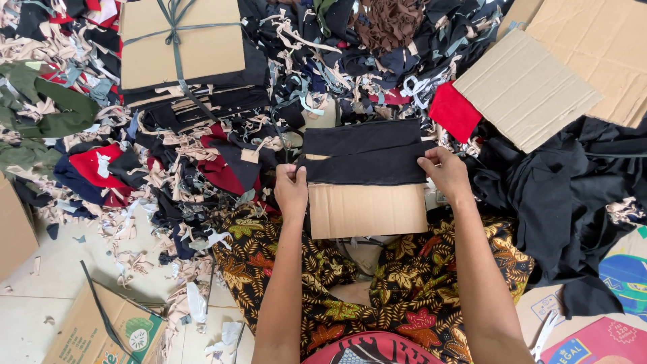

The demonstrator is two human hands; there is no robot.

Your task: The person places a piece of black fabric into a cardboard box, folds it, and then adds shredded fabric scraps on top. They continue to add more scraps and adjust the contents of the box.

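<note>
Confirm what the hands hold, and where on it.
Both hands grip a black cloth strip wrapped across a cardboard sheet: left hand at its left edge, right hand at its right edge.

Head view, steeply downward, near lap

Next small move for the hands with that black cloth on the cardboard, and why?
Probably pull the black cloth down over the cardboard sheet: the left hand and right hand pinch its lower edge at both sides, and the sheet's lower half is bare.

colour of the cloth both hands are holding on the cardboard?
Black cloth; head view shows it best.
</note>
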